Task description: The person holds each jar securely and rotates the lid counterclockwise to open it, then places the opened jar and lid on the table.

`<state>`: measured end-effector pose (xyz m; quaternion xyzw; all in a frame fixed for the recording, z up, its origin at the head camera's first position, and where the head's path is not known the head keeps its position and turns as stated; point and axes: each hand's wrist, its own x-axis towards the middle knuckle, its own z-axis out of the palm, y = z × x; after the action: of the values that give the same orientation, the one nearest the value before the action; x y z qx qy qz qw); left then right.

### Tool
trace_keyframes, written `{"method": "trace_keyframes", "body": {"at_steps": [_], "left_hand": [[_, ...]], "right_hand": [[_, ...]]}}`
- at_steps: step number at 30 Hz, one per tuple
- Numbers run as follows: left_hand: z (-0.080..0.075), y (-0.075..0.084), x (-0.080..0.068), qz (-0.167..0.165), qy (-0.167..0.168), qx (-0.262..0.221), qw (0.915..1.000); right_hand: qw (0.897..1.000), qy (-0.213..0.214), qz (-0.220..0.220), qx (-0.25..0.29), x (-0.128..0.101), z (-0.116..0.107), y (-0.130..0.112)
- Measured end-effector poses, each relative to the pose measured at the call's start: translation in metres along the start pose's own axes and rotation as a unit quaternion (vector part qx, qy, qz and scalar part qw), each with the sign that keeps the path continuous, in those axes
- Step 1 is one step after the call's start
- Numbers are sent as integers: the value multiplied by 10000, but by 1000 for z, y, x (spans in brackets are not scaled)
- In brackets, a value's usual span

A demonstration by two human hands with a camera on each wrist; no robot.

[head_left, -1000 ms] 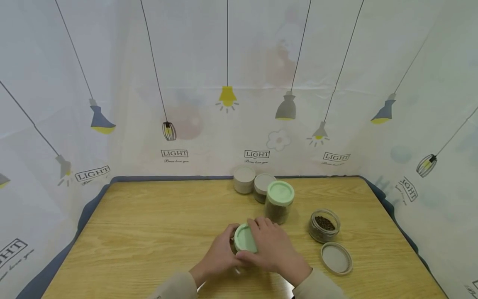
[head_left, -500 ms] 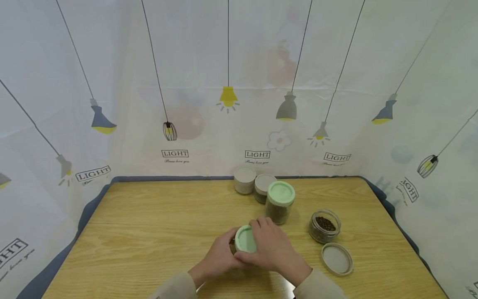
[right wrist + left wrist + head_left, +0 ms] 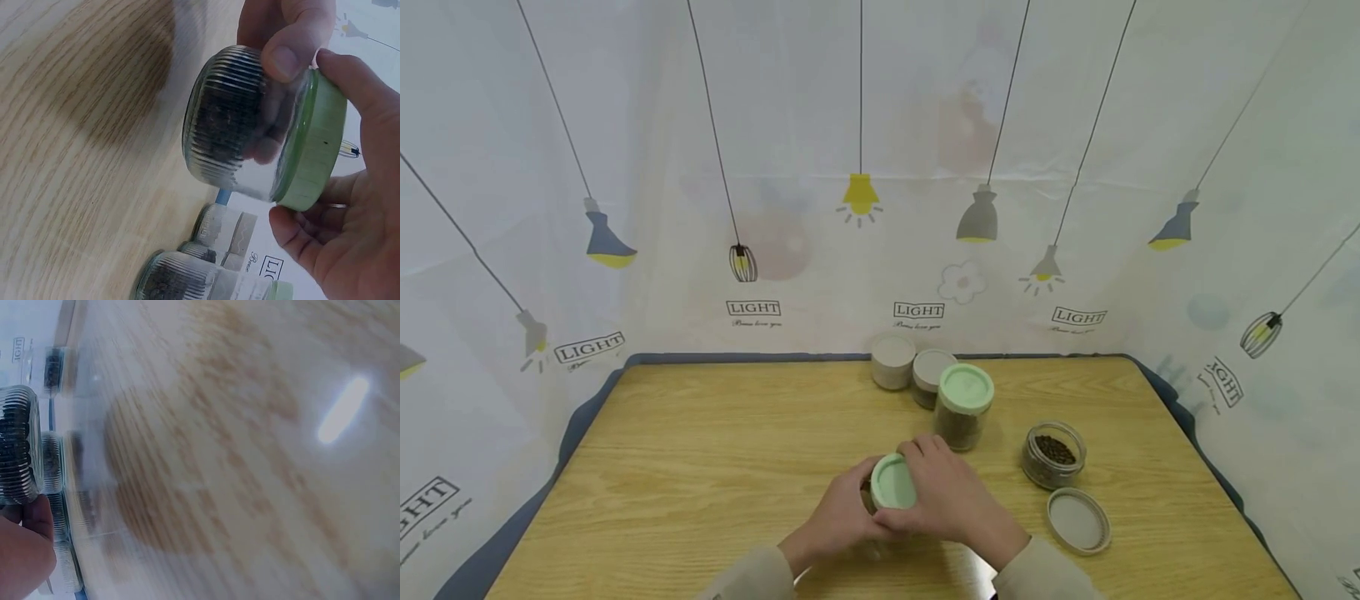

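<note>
Held in the air above the table is a ribbed glass jar [image 3: 222,125] with dark contents and a pale green lid [image 3: 891,483]. My left hand [image 3: 837,510] grips the glass body, its thumb and fingers on either side in the right wrist view. Curled around the rim of the lid are the fingers and thumb of my right hand [image 3: 951,498]. The lid sits on the jar's mouth. In the left wrist view only part of the ribbed jar and of my left hand [image 3: 25,556] shows at the left edge.
Beyond my hands stands a taller green-lidded jar [image 3: 961,408], with a grey-lidded jar [image 3: 934,367] and another pale-lidded jar [image 3: 892,362] behind it. To the right, an uncovered glass jar [image 3: 1052,454] holds dark grains; a grey lid [image 3: 1078,521] lies near it on the wooden table [image 3: 715,450].
Both hands stay on the jar and lid, nearly still. The head view shifts very slightly, so the scene sits a little farther right.
</note>
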<state>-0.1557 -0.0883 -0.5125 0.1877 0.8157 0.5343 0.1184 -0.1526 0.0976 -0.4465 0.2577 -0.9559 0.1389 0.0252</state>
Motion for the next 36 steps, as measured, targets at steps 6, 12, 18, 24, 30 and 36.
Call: {"method": "trace_keyframes", "body": {"at_steps": [6, 12, 18, 24, 30, 36], "left_hand": [[-2, -2, -1, -11, -174, 90, 9998], [-4, -4, -3, -21, -395, 83, 9992], [-3, -5, -3, 90, -465, 57, 9989], [-3, -3, -2, 98, -460, -57, 9989], [-1, -2, -2, -65, -425, -175, 9989], [1, -2, -1, -25, -311, -227, 9993]], "right_hand": [[9980, -370, -287, 436, -1, -5, 4], [9899, -908, -696, 840, -1, -12, 9], [9858, -1178, -839, 851, -1, -17, 8], [9957, -720, -299, 507, -3, -18, -1], [9979, -468, 404, -192, -4, -16, -9], [9965, -418, 683, -229, -5, -12, -12]]}}
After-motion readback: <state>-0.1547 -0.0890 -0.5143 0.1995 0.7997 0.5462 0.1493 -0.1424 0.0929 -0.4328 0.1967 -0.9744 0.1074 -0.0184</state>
